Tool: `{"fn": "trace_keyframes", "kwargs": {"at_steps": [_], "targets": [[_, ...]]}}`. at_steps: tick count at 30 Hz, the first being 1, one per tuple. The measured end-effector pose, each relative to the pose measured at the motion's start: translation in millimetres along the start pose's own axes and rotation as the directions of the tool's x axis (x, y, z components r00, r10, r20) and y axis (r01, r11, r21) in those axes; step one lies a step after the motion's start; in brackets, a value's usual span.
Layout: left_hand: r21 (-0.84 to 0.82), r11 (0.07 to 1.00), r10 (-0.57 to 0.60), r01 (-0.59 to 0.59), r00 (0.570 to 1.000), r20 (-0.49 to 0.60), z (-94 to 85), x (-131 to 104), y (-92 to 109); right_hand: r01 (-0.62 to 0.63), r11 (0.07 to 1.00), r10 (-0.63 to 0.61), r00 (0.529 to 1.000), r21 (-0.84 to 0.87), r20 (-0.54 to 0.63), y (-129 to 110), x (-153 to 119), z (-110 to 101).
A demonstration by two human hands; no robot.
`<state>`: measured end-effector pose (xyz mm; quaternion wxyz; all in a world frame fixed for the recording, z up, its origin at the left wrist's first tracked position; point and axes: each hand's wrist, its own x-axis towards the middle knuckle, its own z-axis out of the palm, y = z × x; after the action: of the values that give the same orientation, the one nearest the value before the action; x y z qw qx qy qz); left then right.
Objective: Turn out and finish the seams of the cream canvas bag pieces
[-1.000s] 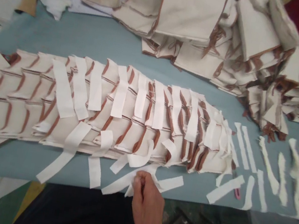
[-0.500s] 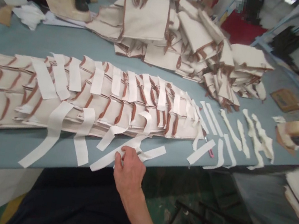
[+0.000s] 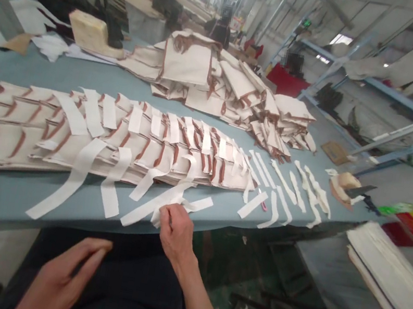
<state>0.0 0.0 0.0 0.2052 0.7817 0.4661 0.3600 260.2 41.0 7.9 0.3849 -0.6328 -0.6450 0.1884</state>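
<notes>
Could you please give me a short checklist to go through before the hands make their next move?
1. Right hand at the strips: ok; its fingertips touch a white strip near the table's near edge.
2. Firm grip on that strip: cannot tell; the fingers hide the contact.
3. Left hand free: ok, as far as visible; nothing shows in it, over the lap.
4. Strips beside the right hand lying separately: not ok; some overlap there.
5. Small pink object away from both hands: ok; it lies farther right, among other strips.
6. Brown-edged pieces laid in rows: ok; they overlap along the table.
</notes>
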Motion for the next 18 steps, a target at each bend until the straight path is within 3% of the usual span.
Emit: {"fn": "trace_keyframes", "kwargs": {"at_steps": [3,5,8,11,14,16,18], "targets": [[0.011,0.965,0.260,-0.260,0.965,0.039,41.4,48.7,21.9,-0.002,0.996,0.006,0.999,0.092,-0.040,-2.1,-6.2,-6.0],[0.022,0.945,0.325,-0.327,0.944,0.063,64.4,73.2,29.9,-0.021,0.986,0.036,0.995,0.165,-0.090,-1.8,-10.5,-12.1],[0.058,0.924,0.372,-0.377,0.924,0.088,86.1,89.7,29.4,-0.065,0.961,0.117,0.976,0.269,-0.184,5.5,-16.0,-21.7],[0.081,0.915,0.387,-0.395,0.917,0.096,93.2,89.4,24.6,-0.140,0.925,0.254,0.920,0.352,-0.299,22.4,-19.7,-29.9],[0.085,0.916,0.387,-0.393,0.918,0.083,91.7,85.9,23.5,-0.237,0.877,0.408,0.827,0.419,-0.388,43.5,-24.9,-36.3],[0.084,0.918,0.382,-0.387,0.922,0.066,88.3,84.8,23.5,-0.295,0.841,0.487,0.779,0.454,-0.396,54.7,-31.1,-38.7],[0.085,0.922,0.376,-0.378,0.926,0.045,84.0,84.2,22.8,-0.345,0.807,0.540,0.760,0.480,-0.362,61.1,-39.7,-38.3]]}}
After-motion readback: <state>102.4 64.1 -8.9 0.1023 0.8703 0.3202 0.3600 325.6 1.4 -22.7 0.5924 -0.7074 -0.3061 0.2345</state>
